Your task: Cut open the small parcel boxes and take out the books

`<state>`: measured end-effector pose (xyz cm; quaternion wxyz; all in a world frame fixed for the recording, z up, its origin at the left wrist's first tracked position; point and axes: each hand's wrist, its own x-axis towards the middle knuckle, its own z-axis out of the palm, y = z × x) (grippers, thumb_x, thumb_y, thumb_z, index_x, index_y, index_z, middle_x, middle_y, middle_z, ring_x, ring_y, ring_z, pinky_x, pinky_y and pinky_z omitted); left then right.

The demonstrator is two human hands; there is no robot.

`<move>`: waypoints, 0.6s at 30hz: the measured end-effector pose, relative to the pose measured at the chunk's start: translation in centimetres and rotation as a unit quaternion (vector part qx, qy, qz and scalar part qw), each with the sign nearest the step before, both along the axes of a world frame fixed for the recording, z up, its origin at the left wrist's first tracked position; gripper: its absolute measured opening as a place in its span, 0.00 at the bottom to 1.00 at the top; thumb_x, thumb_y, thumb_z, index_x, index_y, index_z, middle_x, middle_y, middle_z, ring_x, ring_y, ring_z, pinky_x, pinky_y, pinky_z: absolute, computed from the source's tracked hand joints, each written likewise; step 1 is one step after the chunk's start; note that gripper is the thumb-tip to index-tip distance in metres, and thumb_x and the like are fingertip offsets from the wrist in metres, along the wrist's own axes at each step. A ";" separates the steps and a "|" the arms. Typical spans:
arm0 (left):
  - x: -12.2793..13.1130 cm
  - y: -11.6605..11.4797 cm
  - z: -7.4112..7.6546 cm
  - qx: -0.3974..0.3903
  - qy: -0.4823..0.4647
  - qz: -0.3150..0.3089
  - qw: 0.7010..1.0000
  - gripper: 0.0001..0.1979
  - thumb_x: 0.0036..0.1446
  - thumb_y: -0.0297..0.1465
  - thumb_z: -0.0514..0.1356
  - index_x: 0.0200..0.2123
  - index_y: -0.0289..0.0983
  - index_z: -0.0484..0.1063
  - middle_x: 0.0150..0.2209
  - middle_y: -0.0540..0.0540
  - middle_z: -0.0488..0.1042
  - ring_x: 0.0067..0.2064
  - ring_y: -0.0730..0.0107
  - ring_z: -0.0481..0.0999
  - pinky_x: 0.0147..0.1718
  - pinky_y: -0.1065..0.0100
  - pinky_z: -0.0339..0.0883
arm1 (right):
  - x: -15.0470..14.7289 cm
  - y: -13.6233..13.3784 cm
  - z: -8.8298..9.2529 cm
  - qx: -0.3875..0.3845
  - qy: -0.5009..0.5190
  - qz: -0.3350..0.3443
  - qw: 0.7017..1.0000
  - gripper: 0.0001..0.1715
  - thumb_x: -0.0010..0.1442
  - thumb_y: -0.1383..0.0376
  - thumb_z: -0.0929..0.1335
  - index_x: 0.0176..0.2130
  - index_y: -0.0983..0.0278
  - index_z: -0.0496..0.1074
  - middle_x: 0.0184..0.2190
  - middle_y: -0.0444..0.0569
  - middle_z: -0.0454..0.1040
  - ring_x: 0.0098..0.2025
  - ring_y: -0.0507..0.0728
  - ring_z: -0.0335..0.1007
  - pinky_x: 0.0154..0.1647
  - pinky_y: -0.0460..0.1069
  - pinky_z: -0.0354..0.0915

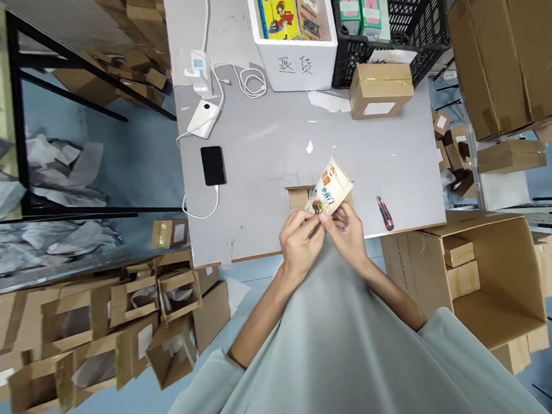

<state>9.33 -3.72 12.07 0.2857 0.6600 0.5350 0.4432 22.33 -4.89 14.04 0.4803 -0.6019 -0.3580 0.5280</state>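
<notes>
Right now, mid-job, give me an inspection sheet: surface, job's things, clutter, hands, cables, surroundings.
Surface: grey tabletop with white scraps.
Job's things: book, held; cardboard box, partly hidden behind it.
Clutter: utility knife, black device, white bin, black crate.
Hands: left hand and right hand both grip the book's lower end.
Cables: white cables on the table's left part, one plugged into the black device.
Surroundings: cartons on both sides.

Worktop (262, 148): plain grey. Booklet (330, 187), over the near edge: cream, bears orange and blue characters. Cutter (385, 214), near right corner: red and black. Bin (295, 76), far edge: white, dark handwriting. Crate (416, 17), far right corner: black lattice.
</notes>
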 end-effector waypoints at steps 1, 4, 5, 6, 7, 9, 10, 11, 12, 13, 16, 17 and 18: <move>0.2 -0.1 -0.1 0.012 0.011 -0.008 1.000 0.13 0.75 0.35 0.64 0.38 0.44 0.88 0.32 0.47 0.79 0.35 0.65 0.78 0.39 0.61 0.73 | 0.0 0.1 -0.2 0.003 0.009 -0.009 1.000 0.30 0.64 0.41 0.79 0.53 0.58 0.76 0.55 0.56 0.87 0.57 0.64 0.85 0.54 0.55 0.82; 0.5 -0.2 -0.1 0.006 0.027 -0.057 0.998 0.10 0.74 0.36 0.66 0.45 0.45 0.89 0.36 0.45 0.82 0.39 0.63 0.82 0.42 0.60 0.75 | 0.7 0.7 -1.0 0.012 0.025 -0.038 0.999 0.31 0.66 0.40 0.76 0.53 0.58 0.75 0.53 0.56 0.87 0.56 0.65 0.85 0.58 0.59 0.81; 0.3 0.0 0.0 -0.012 0.022 -0.085 0.996 0.09 0.73 0.38 0.67 0.47 0.46 0.89 0.39 0.45 0.83 0.42 0.61 0.83 0.45 0.59 0.77 | 1.1 0.8 -1.2 0.009 0.027 -0.042 0.999 0.31 0.66 0.39 0.75 0.54 0.59 0.76 0.53 0.56 0.87 0.56 0.65 0.85 0.60 0.60 0.81; 0.0 0.2 0.2 -0.036 0.012 -0.110 0.993 0.10 0.72 0.39 0.68 0.50 0.46 0.89 0.41 0.44 0.85 0.46 0.59 0.84 0.47 0.59 0.78 | 1.7 1.0 -1.3 0.004 0.029 -0.039 0.999 0.31 0.66 0.39 0.75 0.54 0.59 0.76 0.53 0.56 0.87 0.56 0.66 0.85 0.61 0.61 0.81; -0.6 0.5 0.4 -0.062 -0.003 -0.124 0.990 0.11 0.71 0.41 0.69 0.51 0.46 0.89 0.44 0.43 0.85 0.49 0.57 0.84 0.47 0.58 0.78 | 2.2 1.1 -1.4 -0.003 0.032 -0.031 0.999 0.32 0.66 0.38 0.74 0.54 0.59 0.77 0.53 0.56 0.87 0.56 0.66 0.85 0.61 0.62 0.80; -2.1 1.4 0.7 -0.109 -0.027 -0.099 0.989 0.15 0.69 0.44 0.70 0.55 0.46 0.87 0.48 0.43 0.86 0.48 0.58 0.83 0.45 0.59 0.78 | 3.5 1.2 -1.1 -0.012 0.037 0.001 0.999 0.33 0.64 0.37 0.75 0.54 0.58 0.78 0.53 0.55 0.88 0.56 0.67 0.85 0.62 0.63 0.80; -3.0 2.0 0.7 -0.128 -0.034 -0.065 0.989 0.18 0.68 0.45 0.71 0.57 0.45 0.87 0.50 0.42 0.86 0.45 0.60 0.82 0.42 0.61 0.78 | 4.1 1.3 -0.8 -0.012 0.039 0.020 0.999 0.34 0.63 0.37 0.76 0.54 0.58 0.79 0.53 0.54 0.88 0.56 0.67 0.85 0.62 0.63 0.80; -3.9 2.6 0.7 -0.142 -0.039 -0.031 0.989 0.21 0.67 0.46 0.71 0.59 0.45 0.86 0.51 0.42 0.85 0.42 0.62 0.80 0.40 0.62 0.76 | 4.7 1.2 -0.5 -0.011 0.041 0.038 0.998 0.34 0.62 0.36 0.77 0.53 0.57 0.80 0.53 0.53 0.88 0.56 0.67 0.85 0.63 0.63 0.80; -4.8 3.2 0.5 -0.157 -0.046 -0.012 0.986 0.24 0.65 0.47 0.73 0.60 0.44 0.85 0.51 0.42 0.85 0.40 0.64 0.79 0.37 0.63 0.75 | 5.3 1.2 -0.1 -0.009 0.043 0.055 0.998 0.34 0.62 0.36 0.77 0.53 0.57 0.81 0.52 0.53 0.88 0.55 0.67 0.85 0.62 0.63 0.80; -5.5 3.7 0.3 -0.179 -0.058 -0.015 0.982 0.26 0.63 0.49 0.74 0.59 0.42 0.86 0.49 0.42 0.86 0.38 0.65 0.77 0.35 0.64 0.73 | 5.7 1.2 0.3 -0.008 0.046 0.069 0.997 0.33 0.61 0.36 0.78 0.52 0.57 0.82 0.52 0.52 0.89 0.54 0.67 0.86 0.62 0.63 0.80; -6.4 4.5 -0.3 -0.265 -0.129 -0.085 0.952 0.26 0.59 0.55 0.75 0.46 0.39 0.89 0.40 0.42 0.86 0.36 0.64 0.77 0.34 0.64 0.73 | 6.6 1.1 1.2 -0.010 0.046 0.096 0.994 0.33 0.61 0.36 0.78 0.52 0.56 0.84 0.51 0.50 0.89 0.51 0.67 0.86 0.58 0.64 0.82; -6.4 4.4 -0.4 -0.287 -0.154 -0.104 0.940 0.27 0.58 0.57 0.74 0.42 0.39 0.89 0.38 0.42 0.85 0.36 0.63 0.78 0.35 0.63 0.74 | 6.8 1.1 1.3 -0.011 0.043 0.101 0.994 0.33 0.61 0.36 0.78 0.52 0.56 0.84 0.50 0.50 0.89 0.50 0.67 0.87 0.57 0.64 0.82; -6.2 4.3 -0.4 -0.297 -0.172 -0.112 0.932 0.27 0.58 0.58 0.74 0.39 0.39 0.88 0.37 0.42 0.85 0.37 0.62 0.79 0.35 0.62 0.74 | 6.9 1.1 1.3 -0.011 0.040 0.106 0.993 0.34 0.61 0.35 0.78 0.52 0.55 0.84 0.49 0.49 0.89 0.50 0.67 0.87 0.56 0.64 0.83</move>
